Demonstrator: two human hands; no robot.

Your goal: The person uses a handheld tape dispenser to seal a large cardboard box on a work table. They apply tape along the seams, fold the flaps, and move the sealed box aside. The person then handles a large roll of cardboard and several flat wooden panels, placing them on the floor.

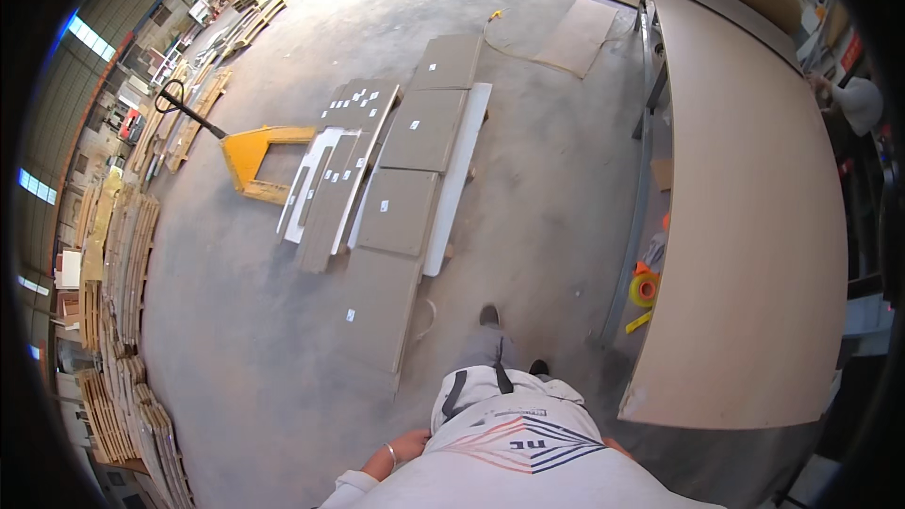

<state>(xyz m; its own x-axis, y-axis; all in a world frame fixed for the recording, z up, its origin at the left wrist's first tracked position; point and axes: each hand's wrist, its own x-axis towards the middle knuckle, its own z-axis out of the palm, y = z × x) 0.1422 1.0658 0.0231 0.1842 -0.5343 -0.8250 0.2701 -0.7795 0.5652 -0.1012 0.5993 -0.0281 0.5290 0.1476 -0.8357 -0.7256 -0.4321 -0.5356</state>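
Note:
My left hand (410,446), with a bracelet at the wrist, hangs low beside my hip, next to the hem of my white shirt (509,481). Its fingers are mostly hidden against my clothes. Only a sliver of my right hand (617,448) shows past the shirt's other side, its fingers out of sight. Ahead on the left lie grey-brown panels (415,132) with small white labels, laid end to end over white boards (459,179). Beside them is a second stack of narrower labelled panels (344,170). Neither hand visibly touches a panel.
A yellow pallet jack (250,165) stands at the narrower stack. On the right is a long table with a beige top (754,226); yellow and orange tape rolls (644,288) sit below its edge. Stacked boards (127,273) line the left. Another person (853,104) is beyond the table.

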